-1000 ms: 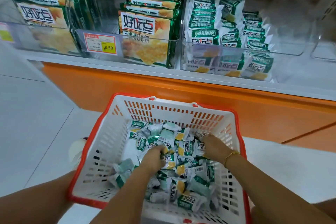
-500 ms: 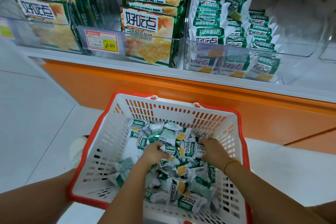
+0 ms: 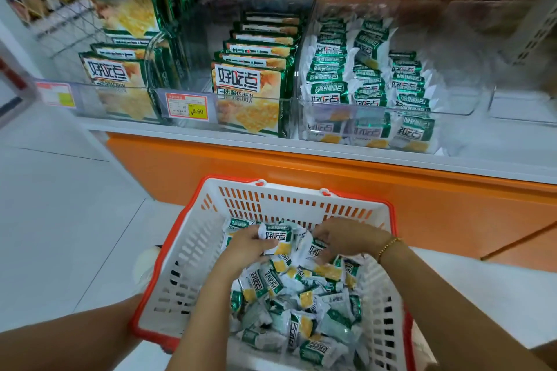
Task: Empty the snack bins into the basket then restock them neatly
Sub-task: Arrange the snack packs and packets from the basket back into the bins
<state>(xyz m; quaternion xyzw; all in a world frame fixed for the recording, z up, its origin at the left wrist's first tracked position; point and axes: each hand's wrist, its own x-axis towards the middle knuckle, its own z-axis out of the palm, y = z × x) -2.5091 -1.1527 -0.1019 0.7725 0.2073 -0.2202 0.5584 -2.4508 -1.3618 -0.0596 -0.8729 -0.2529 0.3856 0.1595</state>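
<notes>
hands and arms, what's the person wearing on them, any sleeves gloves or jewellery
No gloves on the left hand or the right hand. Both forearms are uncovered as far as the frame shows, with no sleeves in view. The right wrist wears a thin gold-coloured bracelet. No watch or rings can be made out.

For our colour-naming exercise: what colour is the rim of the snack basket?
The basket rim is red-orange; the head view shows it best.

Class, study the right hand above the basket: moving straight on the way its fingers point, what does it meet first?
Probably the snack packet gripped by the left hand; the right hand, holding another packet, points leftward at it, though depth is unclear.
</notes>
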